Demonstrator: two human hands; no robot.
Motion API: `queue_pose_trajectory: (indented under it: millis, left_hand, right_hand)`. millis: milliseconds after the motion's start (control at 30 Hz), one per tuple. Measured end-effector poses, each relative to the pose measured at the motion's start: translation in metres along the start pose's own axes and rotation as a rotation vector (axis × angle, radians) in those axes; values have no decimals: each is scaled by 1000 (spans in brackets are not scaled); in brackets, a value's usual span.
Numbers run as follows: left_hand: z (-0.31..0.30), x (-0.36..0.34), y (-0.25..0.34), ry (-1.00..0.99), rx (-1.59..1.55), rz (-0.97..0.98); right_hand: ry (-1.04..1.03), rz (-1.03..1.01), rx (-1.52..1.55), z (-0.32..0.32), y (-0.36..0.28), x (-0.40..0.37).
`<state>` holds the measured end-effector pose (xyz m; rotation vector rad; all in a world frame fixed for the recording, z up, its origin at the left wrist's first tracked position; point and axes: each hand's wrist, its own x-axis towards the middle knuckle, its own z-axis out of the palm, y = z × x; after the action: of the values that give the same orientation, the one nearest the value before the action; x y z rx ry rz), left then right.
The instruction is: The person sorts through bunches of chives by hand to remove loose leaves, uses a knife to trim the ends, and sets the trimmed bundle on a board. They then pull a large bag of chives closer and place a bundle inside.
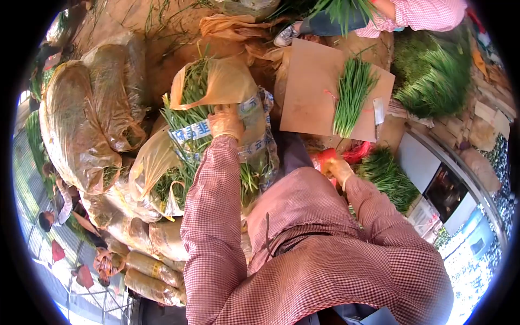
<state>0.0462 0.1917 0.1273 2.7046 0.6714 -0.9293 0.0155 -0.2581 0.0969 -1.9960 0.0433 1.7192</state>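
My left hand (225, 123), in a thin glove, lies on an open plastic bag (227, 81) full of long green chives (187, 116). Its fingers are curled at the lip of the bag, between strips of blue-and-white print, and what they grip is hidden. Close to my right thigh, my gloved right hand (338, 169) is closed around a red plastic strip (325, 158). More red plastic (357, 151) lies just beyond it. A tied bunch of chives (355, 97) rests on a cardboard sheet (309, 86) ahead of my right hand.
Large filled plastic bags (76, 124) stand at the left, with several more stacked below them. Loose green chives (387, 179) lie by my right arm, and a bigger heap (433, 70) is farther right. Across from me, a person in a pink checked sleeve (428, 13) holds greens.
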Motion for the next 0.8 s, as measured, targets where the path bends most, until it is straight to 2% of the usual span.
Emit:
queue_pose_trajectory:
  millis: [67,133,200,267,333,367,467,500,600,633,667,733,800]
  left_hand:
    - [6,0,3,-168,23,-49]
    - [15,-7,9,-241,-45,-164]
    - [46,-6,4,-213,-125,-250]
    - [57,-10,-2,-183,-116,-231]
    - [60,-16,0,-155,-118,-216]
    - [11,-50,11,-139,22,-102]
    - [20,-61,6,-62,75,68]
    - [29,-53,3,-38,51,61]
    - [29,-41,-10,-137,-205,-55]
    - [14,-51,-10,-106,-202,-41]
    - [20,-41,-15,-153,-205,-73]
    - [23,-38,-19,-123,-234,-152]
    - [48,-27,-29,-84,-282,-120]
  right_hand:
    - [138,277,454,9,-12,-56]
    - [199,433,285,28,10,-82]
    - [-75,167,-596,47,78,-89]
    - [39,-73,-1037,73,91,-114]
    - [109,15,-826,88,94,-147]
    - [128,61,-757,95,100,-161]
    - [134,133,-699,111,116,-195]
    - [137,136,-691,111,119,-201]
    - [146,147,-677,103,124,-212]
    - [146,150,-679,98,124,-213]
    - [140,149,-676,92,124,-213]
    - [135,132,-667,73,118,-205]
    - [144,115,-650,49,111,-193]
